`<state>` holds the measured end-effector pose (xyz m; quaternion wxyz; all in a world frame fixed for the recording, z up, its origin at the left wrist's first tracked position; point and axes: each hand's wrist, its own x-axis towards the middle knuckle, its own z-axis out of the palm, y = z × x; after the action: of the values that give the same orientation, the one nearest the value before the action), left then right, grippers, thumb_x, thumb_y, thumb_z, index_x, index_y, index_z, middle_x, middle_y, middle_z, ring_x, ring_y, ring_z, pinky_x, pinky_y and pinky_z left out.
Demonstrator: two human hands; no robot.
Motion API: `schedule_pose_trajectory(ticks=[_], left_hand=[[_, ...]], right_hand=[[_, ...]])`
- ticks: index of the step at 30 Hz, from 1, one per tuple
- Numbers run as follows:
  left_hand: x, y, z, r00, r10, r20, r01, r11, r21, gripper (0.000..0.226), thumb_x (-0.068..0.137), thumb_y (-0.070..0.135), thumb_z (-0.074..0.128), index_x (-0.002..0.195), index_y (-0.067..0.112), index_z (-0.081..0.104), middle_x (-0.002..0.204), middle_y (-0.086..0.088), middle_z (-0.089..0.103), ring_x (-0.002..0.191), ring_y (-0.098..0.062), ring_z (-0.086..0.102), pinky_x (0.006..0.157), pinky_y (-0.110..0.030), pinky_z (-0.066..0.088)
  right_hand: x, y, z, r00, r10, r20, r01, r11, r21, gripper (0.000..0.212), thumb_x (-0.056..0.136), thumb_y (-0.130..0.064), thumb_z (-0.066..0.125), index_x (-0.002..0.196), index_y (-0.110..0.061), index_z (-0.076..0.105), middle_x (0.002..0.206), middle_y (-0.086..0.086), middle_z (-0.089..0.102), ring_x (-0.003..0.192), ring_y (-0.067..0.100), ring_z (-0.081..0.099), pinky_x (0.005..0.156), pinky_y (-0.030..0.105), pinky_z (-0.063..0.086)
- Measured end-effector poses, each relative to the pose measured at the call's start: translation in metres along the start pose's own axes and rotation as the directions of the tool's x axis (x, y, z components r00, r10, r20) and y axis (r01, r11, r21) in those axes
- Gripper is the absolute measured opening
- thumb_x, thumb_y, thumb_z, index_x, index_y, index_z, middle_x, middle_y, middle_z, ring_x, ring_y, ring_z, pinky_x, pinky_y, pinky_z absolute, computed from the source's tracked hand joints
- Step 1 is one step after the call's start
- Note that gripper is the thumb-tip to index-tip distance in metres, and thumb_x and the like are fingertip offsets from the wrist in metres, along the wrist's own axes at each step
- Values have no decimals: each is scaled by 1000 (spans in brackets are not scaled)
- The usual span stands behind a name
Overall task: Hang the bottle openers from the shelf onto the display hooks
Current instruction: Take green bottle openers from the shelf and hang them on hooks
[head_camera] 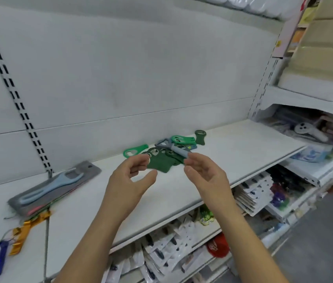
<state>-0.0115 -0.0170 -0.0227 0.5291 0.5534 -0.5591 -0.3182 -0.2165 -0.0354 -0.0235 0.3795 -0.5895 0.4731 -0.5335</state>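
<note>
You are picking up: the openers lie in a heap on the shelf, right by both hands. The fingers of your right hand are half open and hold nothing. Your left hand curls at a green one, maybe touching it, but it is too blurry to tell. Next, pinch one and lift it free.

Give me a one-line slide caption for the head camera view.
Left hand and right hand reach for green bottle openers piled on a white shelf.
</note>
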Motion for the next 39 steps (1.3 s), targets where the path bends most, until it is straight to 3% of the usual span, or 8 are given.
schedule_pose_trajectory(ticks=[9, 13, 18, 23, 28, 33, 36, 39], left_hand=[[41, -3, 29, 981, -165, -97, 184, 953, 240, 38, 84, 26, 74, 120, 34, 65, 102, 13, 69, 92, -2, 64, 84, -18, 48], [50, -2, 51, 973, -230, -8, 207, 862, 463, 47, 89, 34, 64, 133, 47, 55, 89, 8, 64, 80, -8, 60, 75, -25, 49], [61, -4, 76, 977, -215, -17, 135, 549, 825, 43, 96, 46, 45, 139, 50, 46, 113, 2, 63, 111, -22, 57, 95, -36, 42], [62, -10, 71, 967, -211, -146, 227, 443, 867, 32, 97, 56, 39, 123, 46, 56, 114, 4, 58, 113, -21, 53, 94, -39, 33], [56, -16, 52, 956, -187, -226, 282, 372, 884, 26, 102, 44, 38, 117, 42, 58, 105, 4, 56, 105, -22, 56, 89, -37, 33], [52, -21, 33, 956, -187, -227, 290, 470, 834, 32, 97, 36, 56, 127, 41, 47, 101, 1, 62, 97, -24, 60, 82, -36, 47], [49, -22, 20, 930, -298, -217, 362, 622, 694, 51, 88, 32, 69, 123, 39, 34, 88, 4, 69, 86, -20, 64, 73, -37, 53], [48, -18, 7, 888, -407, -213, 452, 689, 567, 48, 84, 32, 76, 117, 37, 40, 81, 8, 71, 76, -10, 66, 64, -28, 48]], right_hand=[[91, 35, 8, 967, 36, 254, -3, 992, -130, 30, 91, -20, 71, 120, -25, 67, 111, -12, 71, 104, 3, 66, 100, 32, 54], [114, 46, 7, 933, 14, 360, 105, 945, -310, 26, 92, -16, 66, 117, -21, 69, 110, -9, 70, 103, 5, 65, 98, 31, 53], [134, 47, 12, 889, -44, 455, 300, 809, -507, 24, 92, -17, 62, 115, -20, 70, 111, -3, 69, 103, 13, 63, 93, 35, 53], [137, 42, 24, 858, -53, 511, 432, 614, -661, 21, 93, -37, 59, 96, -22, 72, 101, -2, 66, 103, 21, 57, 79, 32, 46], [130, 37, 40, 865, 4, 503, 448, 446, -775, 37, 91, -57, 56, 104, -27, 73, 111, -2, 63, 114, 24, 49, 94, 36, 35], [126, 32, 47, 864, 30, 503, 420, 508, -752, 32, 90, -40, 64, 117, -24, 63, 119, 0, 62, 118, 24, 51, 92, 35, 41], [128, 30, 48, 859, 82, 506, 376, 571, -730, 36, 88, -29, 67, 122, -21, 59, 119, 2, 63, 113, 24, 56, 81, 33, 51], [133, 26, 49, 840, 166, 516, 337, 584, -738, 45, 82, -23, 69, 123, -16, 53, 113, 4, 65, 103, 24, 61, 76, 35, 55]])
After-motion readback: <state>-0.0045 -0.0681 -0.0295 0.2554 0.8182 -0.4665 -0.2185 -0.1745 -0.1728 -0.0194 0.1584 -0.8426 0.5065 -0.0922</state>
